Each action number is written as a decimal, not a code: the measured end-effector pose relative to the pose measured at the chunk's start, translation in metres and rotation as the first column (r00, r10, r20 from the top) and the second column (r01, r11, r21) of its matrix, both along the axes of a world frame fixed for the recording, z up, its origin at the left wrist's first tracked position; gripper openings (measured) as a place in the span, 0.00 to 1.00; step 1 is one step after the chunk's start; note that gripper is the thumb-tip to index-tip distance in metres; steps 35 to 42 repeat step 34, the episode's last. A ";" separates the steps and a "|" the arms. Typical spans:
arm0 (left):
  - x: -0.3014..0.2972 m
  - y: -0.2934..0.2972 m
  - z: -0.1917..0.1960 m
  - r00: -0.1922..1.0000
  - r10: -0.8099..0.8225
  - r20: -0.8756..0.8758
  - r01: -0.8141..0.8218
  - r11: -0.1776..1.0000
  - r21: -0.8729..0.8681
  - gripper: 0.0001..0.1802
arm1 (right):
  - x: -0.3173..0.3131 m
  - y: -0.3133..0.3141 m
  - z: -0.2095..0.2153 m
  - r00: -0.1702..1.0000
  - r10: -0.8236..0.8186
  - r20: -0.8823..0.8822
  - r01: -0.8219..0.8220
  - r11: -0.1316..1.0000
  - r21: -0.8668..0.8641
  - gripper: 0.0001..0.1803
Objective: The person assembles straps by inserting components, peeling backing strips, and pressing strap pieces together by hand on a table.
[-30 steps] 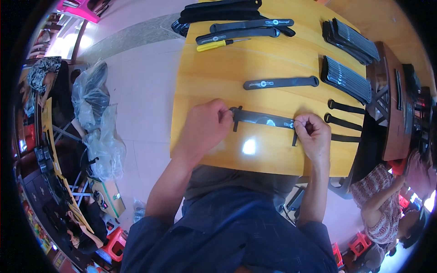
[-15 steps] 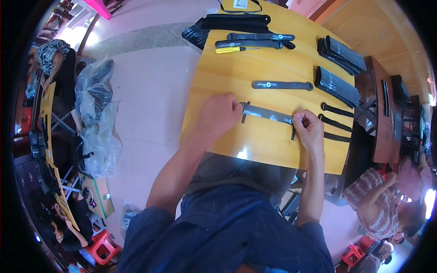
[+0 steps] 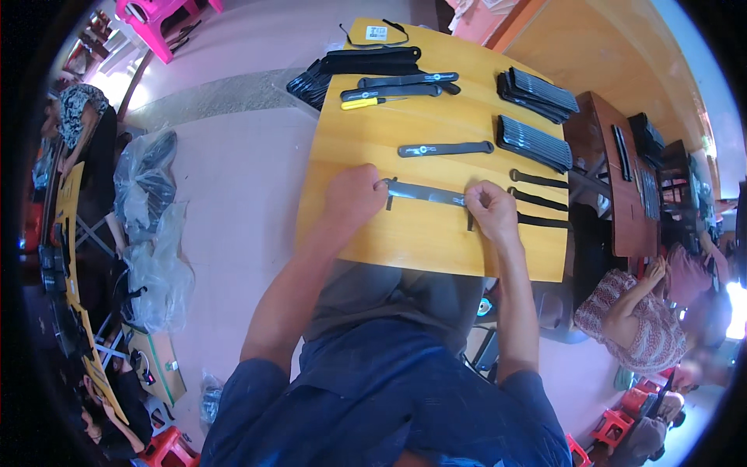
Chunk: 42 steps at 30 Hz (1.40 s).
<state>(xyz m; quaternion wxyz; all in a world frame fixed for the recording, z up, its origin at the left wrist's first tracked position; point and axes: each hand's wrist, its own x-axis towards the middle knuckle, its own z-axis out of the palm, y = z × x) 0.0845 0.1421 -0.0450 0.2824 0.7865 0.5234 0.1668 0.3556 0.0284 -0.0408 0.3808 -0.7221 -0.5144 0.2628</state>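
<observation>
A dark strap (image 3: 426,194) with a pale printed mark is stretched between my two hands, just above or on the yellow wooden table (image 3: 373,237). My left hand (image 3: 355,196) pinches its left end, and my right hand (image 3: 493,212) its right end. Small dark tabs hang down at both ends. Another dark strap (image 3: 447,149) lies flat beyond it. To the right of my right hand are three narrow black straps (image 3: 540,201). Two bundles of dark straps, a nearer one (image 3: 534,143) and a farther one (image 3: 537,95), rest along the right side.
At the far left of the table are a yellow-handled screwdriver (image 3: 362,103), more straps (image 3: 405,80) and a black pile (image 3: 369,60). Clear plastic bags (image 3: 156,272) lie on the floor to the left. A person in a patterned top (image 3: 630,323) sits at the right.
The whole view has shifted, so the table sits farther left in the picture. Both hands keep their pinch on the strap, which has hardly moved against the table.
</observation>
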 end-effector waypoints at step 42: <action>0.002 -0.066 -0.003 0.902 -0.394 -0.179 0.426 0.881 0.207 0.52 | -0.060 -0.031 -0.007 0.673 0.448 0.589 -0.432 0.884 -0.178 0.51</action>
